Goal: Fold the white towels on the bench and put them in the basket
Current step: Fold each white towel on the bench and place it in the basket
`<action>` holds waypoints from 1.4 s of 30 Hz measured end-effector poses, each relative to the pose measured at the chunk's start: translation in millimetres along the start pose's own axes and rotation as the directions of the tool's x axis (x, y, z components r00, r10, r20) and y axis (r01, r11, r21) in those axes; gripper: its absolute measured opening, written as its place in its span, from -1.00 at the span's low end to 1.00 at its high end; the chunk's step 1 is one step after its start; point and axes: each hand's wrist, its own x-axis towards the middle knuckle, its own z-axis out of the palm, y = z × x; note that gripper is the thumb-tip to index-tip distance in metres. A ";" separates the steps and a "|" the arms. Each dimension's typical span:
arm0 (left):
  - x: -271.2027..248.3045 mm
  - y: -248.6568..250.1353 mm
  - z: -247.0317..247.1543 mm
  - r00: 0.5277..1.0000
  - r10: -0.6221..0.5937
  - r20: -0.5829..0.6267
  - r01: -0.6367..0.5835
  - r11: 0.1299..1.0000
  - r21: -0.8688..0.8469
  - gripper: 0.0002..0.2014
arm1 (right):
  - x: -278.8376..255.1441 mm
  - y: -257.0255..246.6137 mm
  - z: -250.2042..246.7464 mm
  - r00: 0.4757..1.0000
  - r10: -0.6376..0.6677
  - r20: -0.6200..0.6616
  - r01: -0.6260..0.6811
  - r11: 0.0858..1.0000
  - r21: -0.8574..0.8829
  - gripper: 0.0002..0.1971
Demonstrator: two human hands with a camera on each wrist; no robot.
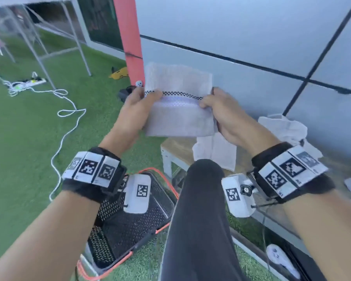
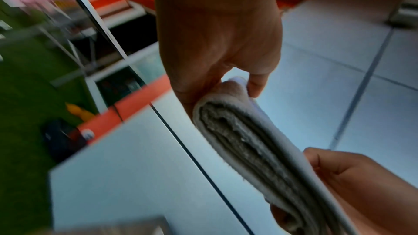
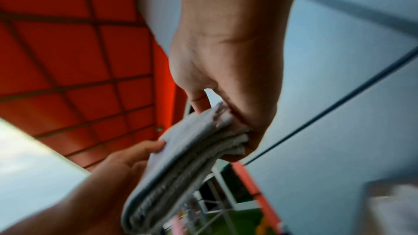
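Note:
I hold a folded white towel point(image 1: 179, 104) with a black checkered stripe upright in the air in front of me. My left hand point(image 1: 139, 110) pinches its left edge, thumb on the front. My right hand point(image 1: 221, 112) pinches its right edge the same way. The left wrist view shows the towel's point(image 2: 248, 146) stacked layers under my left hand point(image 2: 217, 71); the right wrist view shows the towel point(image 3: 181, 163) gripped by my right hand point(image 3: 233, 110). Another white towel point(image 1: 217, 151) lies flat on the wooden bench point(image 1: 176, 147). A crumpled one point(image 1: 284, 126) lies further right. The black mesh basket point(image 1: 130, 220) stands on the grass below my left wrist.
A grey panelled wall point(image 1: 251, 37) rises right behind the bench, with an orange post point(image 1: 130, 37) at its left end. My dark-trousered knee point(image 1: 199, 209) is between basket and bench. A white cable point(image 1: 65, 118) and power strip point(image 1: 28, 83) lie on the green turf at left.

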 end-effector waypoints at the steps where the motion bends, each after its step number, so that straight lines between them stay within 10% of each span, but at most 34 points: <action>1: -2.6 -4.0 -27.6 0.996 0.014 -0.087 -0.016 0.999 -0.031 -0.66 | 4.8 -11.3 30.4 0.997 -0.022 0.069 0.024 0.999 -0.023 -0.85; 6: -27.7 -53.3 -140.6 0.853 0.002 -0.522 -0.014 1.000 -0.019 -0.76 | 30.2 -13.4 170.2 0.952 -0.033 0.304 0.072 0.990 -0.118 -0.84; 10: -54.8 -143.2 -191.4 0.714 -0.127 -0.689 0.232 0.971 0.061 -0.72 | 39.9 63.9 256.9 0.887 0.193 0.419 -0.076 0.957 -0.279 -0.32; 18: -122.2 -326.5 -191.5 0.608 -0.475 -0.636 0.670 0.737 0.090 -0.67 | 36.2 254.2 313.4 0.755 0.515 0.407 -0.222 0.784 -0.580 -0.13; 23: -126.3 -375.1 -173.8 0.612 -0.530 -0.587 0.748 0.628 0.213 -0.89 | 48.7 326.5 319.8 0.684 0.596 0.421 -0.213 0.715 -0.666 -0.57; 35: -114.9 -428.1 -171.4 0.423 -0.687 -0.590 0.894 0.422 0.149 -0.62 | 61.6 386.6 337.5 0.522 0.695 0.495 -0.291 0.690 -0.662 -0.43; 42: -106.3 -441.2 -167.7 0.334 -0.781 -0.528 0.942 0.267 0.202 -0.45 | 60.2 400.8 346.9 0.489 0.724 0.486 -0.113 0.606 -0.788 -0.36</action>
